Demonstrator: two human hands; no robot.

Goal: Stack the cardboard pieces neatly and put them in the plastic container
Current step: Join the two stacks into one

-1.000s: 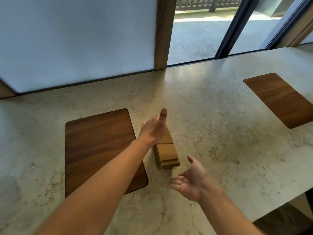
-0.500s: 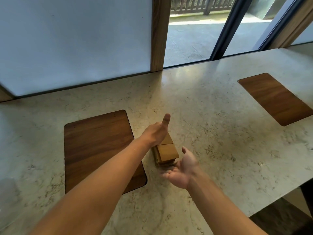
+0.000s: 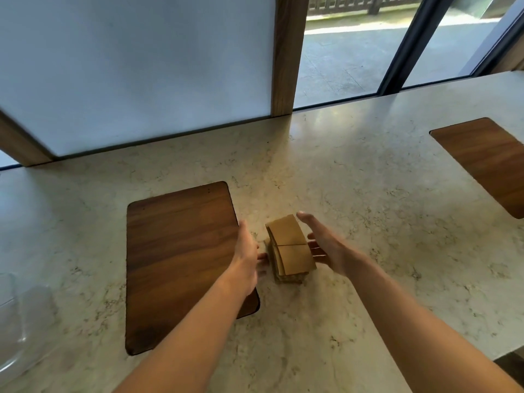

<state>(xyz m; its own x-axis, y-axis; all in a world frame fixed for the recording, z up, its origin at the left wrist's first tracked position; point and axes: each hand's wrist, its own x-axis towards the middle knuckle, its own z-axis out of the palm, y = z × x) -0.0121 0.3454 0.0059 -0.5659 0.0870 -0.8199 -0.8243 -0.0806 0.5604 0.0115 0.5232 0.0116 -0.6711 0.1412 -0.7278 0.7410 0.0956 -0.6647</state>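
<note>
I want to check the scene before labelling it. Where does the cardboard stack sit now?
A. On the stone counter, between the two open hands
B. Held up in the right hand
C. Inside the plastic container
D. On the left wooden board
A: the cardboard stack rests on the counter, right of the board, with the left hand and right hand open at its sides.

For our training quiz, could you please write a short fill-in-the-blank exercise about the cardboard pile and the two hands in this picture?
1. The cardboard stack rests on the pale ____ counter.
2. The left hand and right hand flank the stack with fingers ____, gripping nothing.
3. The wooden inlay nearest the stack lies to its ____.
4. The clear plastic container shows at the picture's lower ____ edge.

Missing words: stone; open; left; left
</note>
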